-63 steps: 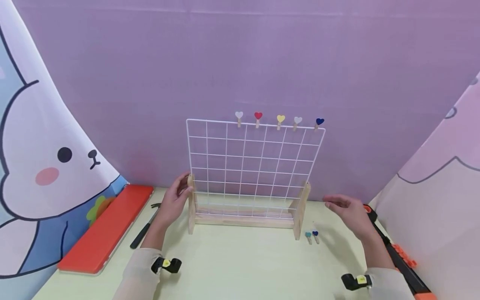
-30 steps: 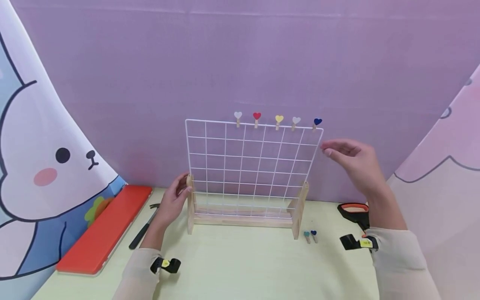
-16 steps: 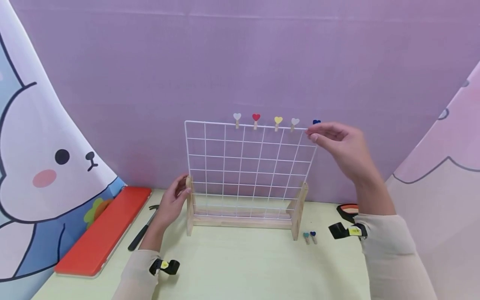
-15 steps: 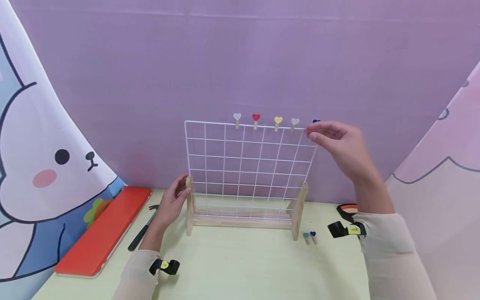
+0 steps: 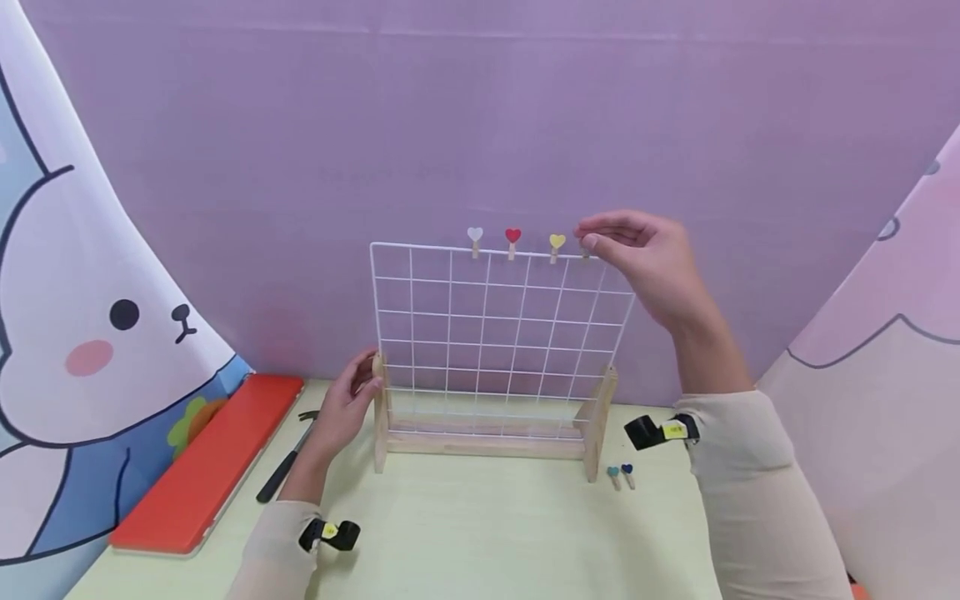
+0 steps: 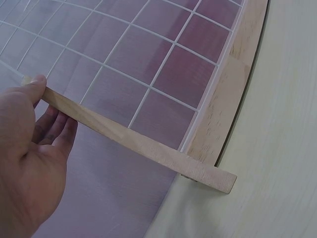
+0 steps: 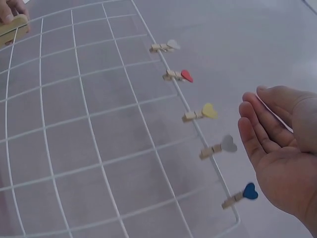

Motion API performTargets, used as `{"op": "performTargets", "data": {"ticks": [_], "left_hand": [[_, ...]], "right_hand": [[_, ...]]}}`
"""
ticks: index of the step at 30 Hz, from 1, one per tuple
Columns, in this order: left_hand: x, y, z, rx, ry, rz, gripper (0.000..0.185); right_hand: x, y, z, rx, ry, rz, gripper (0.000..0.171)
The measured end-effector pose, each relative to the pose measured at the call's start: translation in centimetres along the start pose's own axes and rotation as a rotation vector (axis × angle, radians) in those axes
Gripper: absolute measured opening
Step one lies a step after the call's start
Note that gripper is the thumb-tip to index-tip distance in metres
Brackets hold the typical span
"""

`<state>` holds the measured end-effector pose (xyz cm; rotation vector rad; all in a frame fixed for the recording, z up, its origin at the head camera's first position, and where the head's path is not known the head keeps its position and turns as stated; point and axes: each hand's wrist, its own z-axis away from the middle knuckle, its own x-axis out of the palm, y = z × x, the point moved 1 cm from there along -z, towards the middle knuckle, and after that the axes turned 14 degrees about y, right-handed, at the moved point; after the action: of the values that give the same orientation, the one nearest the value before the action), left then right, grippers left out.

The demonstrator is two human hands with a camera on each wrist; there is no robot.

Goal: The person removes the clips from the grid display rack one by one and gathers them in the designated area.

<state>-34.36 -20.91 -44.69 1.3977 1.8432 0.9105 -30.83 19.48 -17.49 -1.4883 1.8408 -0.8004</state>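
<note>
A white wire grid (image 5: 435, 247) stands upright in a wooden stand (image 5: 480, 445). My left hand (image 5: 348, 404) grips the top of the stand's left side post (image 6: 133, 140), thumb on one side and fingers on the other. Along the grid's top wire sit several small clothespins with hearts: a white one (image 5: 475, 234), a red one (image 5: 513, 236), a yellow one (image 5: 557, 241), a greyish-white one (image 7: 229, 144) and a blue one (image 7: 250, 191). My right hand (image 5: 645, 258), with nothing in its loosely bent fingers, hovers beside the greyish-white clothespin and hides the blue one in the head view.
A teal-heart clothespin (image 5: 614, 472) and a dark blue one (image 5: 627, 471) lie on the table right of the stand. At the left are a hammer (image 5: 277, 477) and a long red case (image 5: 210, 467). A purple cloth (image 5: 420, 125) hangs behind.
My right hand has risen from low at the right of the stand to the top wire, then moved left past the blue clothespin. My left hand keeps its hold on the post.
</note>
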Motion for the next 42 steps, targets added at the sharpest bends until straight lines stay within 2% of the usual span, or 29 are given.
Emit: {"op": "performTargets", "data": {"ticks": [11, 20, 27, 33, 42], "left_hand": [[0.3, 0.1, -0.2, 0.002, 0.003, 0.010, 0.053], [0.2, 0.1, -0.1, -0.002, -0.005, 0.004, 0.054], [0.4, 0.1, -0.1, 0.003, -0.005, 0.011, 0.054], [0.2, 0.1, -0.2, 0.015, -0.003, 0.013, 0.052], [-0.3, 0.4, 0.0, -0.009, -0.005, -0.012, 0.054]], "right_hand": [[2.3, -0.2, -1.3, 0.011, -0.042, -0.011, 0.021], [4.4, -0.8, -2.1, 0.035, -0.057, 0.064, 0.023], [6.3, -1.6, -2.8, 0.051, -0.058, 0.031, 0.021], [7.9, -2.0, -3.4, 0.021, -0.081, 0.065, 0.020], [9.9, -1.7, -4.0, 0.022, -0.098, 0.067, 0.020]]}}
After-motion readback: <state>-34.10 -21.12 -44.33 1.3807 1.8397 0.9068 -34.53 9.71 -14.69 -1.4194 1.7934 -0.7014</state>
